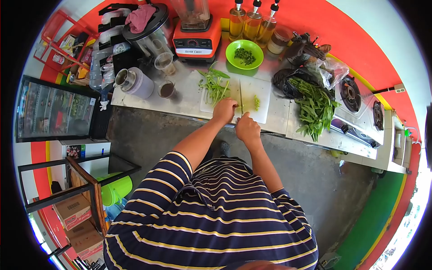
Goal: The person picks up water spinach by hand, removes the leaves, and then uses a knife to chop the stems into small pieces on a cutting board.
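Note:
My right hand (pixel 248 128) is closed around the handle of a knife (pixel 240 94), its blade pointing away from me over a white cutting board (pixel 262 114). Just left of the blade, my left hand (pixel 224 111) has its fingers curled on the stems of leafy greens (pixel 215 85), which spread across the board's left side. Cut green pieces (pixel 256 102) lie to the right of the knife. Behind the board, a green bowl (pixel 230 53) contains chopped greens.
A large leafy bunch (pixel 313 108) hangs over the counter edge at right, beside a gas stove (pixel 360 112). Left of the board stand a cup of dark liquid (pixel 167 90) and a grey container (pixel 140 84). A red blender (pixel 195 42) and oil bottles (pixel 252 24) line the back.

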Tool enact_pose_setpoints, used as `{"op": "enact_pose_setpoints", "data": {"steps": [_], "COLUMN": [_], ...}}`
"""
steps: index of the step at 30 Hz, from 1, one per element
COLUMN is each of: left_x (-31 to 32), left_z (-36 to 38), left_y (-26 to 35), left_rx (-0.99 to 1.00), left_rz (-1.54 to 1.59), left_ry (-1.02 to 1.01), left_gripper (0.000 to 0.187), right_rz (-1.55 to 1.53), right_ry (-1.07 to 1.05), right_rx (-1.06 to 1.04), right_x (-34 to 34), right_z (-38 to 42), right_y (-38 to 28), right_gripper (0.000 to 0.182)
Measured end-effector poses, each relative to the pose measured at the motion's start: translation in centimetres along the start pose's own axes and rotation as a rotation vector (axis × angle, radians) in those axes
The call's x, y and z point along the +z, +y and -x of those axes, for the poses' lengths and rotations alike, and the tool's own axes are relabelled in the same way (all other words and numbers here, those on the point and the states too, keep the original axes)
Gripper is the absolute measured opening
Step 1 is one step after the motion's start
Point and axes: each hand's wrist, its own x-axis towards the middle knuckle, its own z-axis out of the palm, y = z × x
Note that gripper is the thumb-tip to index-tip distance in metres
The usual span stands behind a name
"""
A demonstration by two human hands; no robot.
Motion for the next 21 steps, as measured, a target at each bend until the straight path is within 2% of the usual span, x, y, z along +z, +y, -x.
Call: {"op": "enact_pose_setpoints", "data": {"steps": [11,13,16,19,21], "left_x": [0.0,-0.1,-0.5,-0.4,-0.3], "left_z": [-0.2,-0.2,-0.6,-0.5,-0.6], "left_y": [-0.2,-0.1,-0.1,0.0,-0.1], "left_rx": [-0.073,-0.063,-0.113,-0.125,-0.105], "left_rz": [0.001,0.001,-0.009,0.004,-0.007], "left_ry": [-0.020,-0.026,-0.106,-0.079,-0.056], "left_gripper": [0.006,0.006,0.006,0.010,0.009], "right_rz": [-0.015,-0.112,-0.053,0.064,0.038], "right_ry": [-0.013,-0.038,-0.017,0.016,0.005], "right_rx": [-0.008,0.034,-0.006,-0.008,-0.010], "right_x": [0.4,1.2,0.9,1.0,1.5], "right_z": [-0.2,-0.5,-1.3,-1.1,-1.0], "right_y": [0.0,0.0,0.4,0.0,-0.5], "right_gripper": [0.033,0.035,0.036,0.031,0.030]}}
